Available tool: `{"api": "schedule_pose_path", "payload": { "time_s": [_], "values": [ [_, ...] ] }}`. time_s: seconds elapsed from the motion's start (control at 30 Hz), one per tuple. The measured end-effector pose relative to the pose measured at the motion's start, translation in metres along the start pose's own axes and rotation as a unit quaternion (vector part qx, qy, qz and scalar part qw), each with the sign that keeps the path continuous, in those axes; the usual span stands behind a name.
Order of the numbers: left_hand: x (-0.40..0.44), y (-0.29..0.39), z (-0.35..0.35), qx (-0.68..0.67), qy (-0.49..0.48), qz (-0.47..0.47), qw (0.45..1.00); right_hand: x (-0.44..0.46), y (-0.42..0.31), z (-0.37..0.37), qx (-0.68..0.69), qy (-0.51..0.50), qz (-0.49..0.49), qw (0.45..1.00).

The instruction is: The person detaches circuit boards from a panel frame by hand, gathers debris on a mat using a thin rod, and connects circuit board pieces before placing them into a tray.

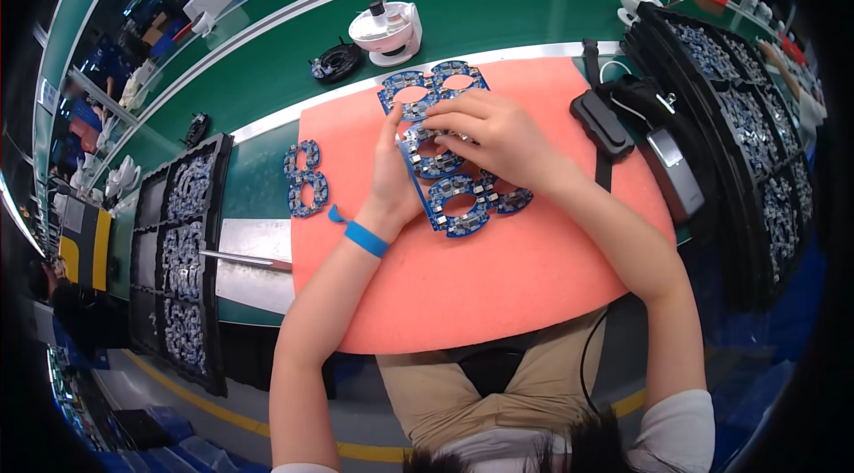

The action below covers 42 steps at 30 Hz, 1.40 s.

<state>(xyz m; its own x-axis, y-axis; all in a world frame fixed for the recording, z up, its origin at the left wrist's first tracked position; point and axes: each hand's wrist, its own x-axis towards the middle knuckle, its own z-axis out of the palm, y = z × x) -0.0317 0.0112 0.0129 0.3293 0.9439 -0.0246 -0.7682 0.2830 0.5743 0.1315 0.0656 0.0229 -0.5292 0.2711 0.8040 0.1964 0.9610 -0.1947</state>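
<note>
A blue circuit board panel (459,199), made of several joined ring-shaped boards with small parts on them, is held over the pink mat (427,295). My left hand (391,181) grips the panel along its left edge, thumb up; its other fingers are mostly hidden. Curled over the upper middle of the panel, my right hand (504,137) has its fingertips on one of the rings; the exact grip underneath is hidden. To the left on the mat lies a separate pair of joined ring boards (307,179). A blue band circles my left wrist.
Black trays of boards stand at left (184,246) and right (743,108). A white device (387,31) and a black round part (336,63) sit behind the mat. Tweezers (245,258) lie left; a black case (602,125) and a power bank (673,172) lie right.
</note>
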Motion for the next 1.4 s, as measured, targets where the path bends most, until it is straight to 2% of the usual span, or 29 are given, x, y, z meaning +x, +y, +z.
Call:
{"api": "schedule_pose_path", "payload": {
  "time_s": [0.13,0.2,0.23,0.33,0.4,0.53,0.67,0.73,0.77,0.87,0.93,0.97,1.03,1.17,1.23,1.27,1.33,1.37,1.4],
  "values": [
    [0.001,-0.001,0.004,0.043,0.063,0.005,0.997,-0.001,0.001,0.01,-0.018,-0.016,-0.006,1.0],
    [0.0,-0.001,0.009,0.049,0.062,0.004,0.997,0.001,-0.002,0.009,0.049,-0.034,0.103,0.993],
    [-0.001,0.0,0.009,0.049,0.062,0.004,0.997,0.002,-0.004,0.007,0.049,-0.034,0.102,0.993],
    [-0.002,0.0,0.009,0.043,0.052,-0.009,0.998,0.004,-0.008,0.005,0.075,-0.024,0.082,0.994],
    [-0.001,-0.001,0.009,0.047,0.076,-0.002,0.996,0.004,-0.009,0.01,0.035,-0.003,-0.011,0.999],
    [-0.002,-0.001,0.012,0.056,0.064,-0.017,0.996,-0.001,-0.005,0.018,0.069,-0.045,0.024,0.996],
    [-0.002,-0.001,0.01,0.067,0.079,-0.01,0.995,0.002,-0.006,0.019,0.119,-0.039,0.056,0.991],
    [-0.003,0.0,0.012,0.096,0.086,-0.005,0.992,0.005,-0.008,0.02,0.03,-0.013,-0.011,0.999],
    [-0.002,0.0,0.011,0.096,0.086,-0.005,0.992,0.006,-0.01,0.021,0.03,-0.013,-0.011,0.999],
    [-0.001,0.0,0.009,0.092,0.094,-0.011,0.991,0.005,-0.011,0.022,0.027,-0.031,0.034,0.999],
    [0.0,-0.001,0.005,0.058,0.092,-0.014,0.994,0.003,-0.009,0.02,0.089,-0.042,0.098,0.99],
    [-0.001,-0.002,0.005,0.058,0.092,-0.015,0.994,0.002,-0.009,0.02,0.09,-0.043,0.098,0.99],
    [-0.003,-0.002,0.013,0.068,0.078,-0.013,0.995,0.001,-0.008,0.019,0.066,0.002,-0.046,0.997],
    [0.001,-0.001,-0.001,0.065,0.076,-0.004,0.995,0.001,-0.011,0.02,0.047,-0.005,-0.043,0.998],
    [0.008,0.003,-0.034,-0.01,-0.065,-0.045,0.997,0.004,-0.015,0.017,0.141,-0.067,0.074,0.985],
    [0.009,0.001,-0.039,-0.01,-0.065,-0.045,0.997,0.005,-0.016,0.014,0.141,-0.067,0.074,0.985],
    [0.004,-0.001,-0.014,-0.006,0.03,-0.022,0.999,0.007,-0.016,0.008,0.255,-0.055,0.209,0.942],
    [0.0,-0.003,0.006,0.041,0.093,-0.006,0.995,0.008,-0.015,0.004,0.282,-0.047,0.2,0.937],
    [0.0,-0.003,0.007,0.041,0.093,-0.006,0.995,0.007,-0.009,0.003,0.282,-0.046,0.201,0.937]
  ]
}}
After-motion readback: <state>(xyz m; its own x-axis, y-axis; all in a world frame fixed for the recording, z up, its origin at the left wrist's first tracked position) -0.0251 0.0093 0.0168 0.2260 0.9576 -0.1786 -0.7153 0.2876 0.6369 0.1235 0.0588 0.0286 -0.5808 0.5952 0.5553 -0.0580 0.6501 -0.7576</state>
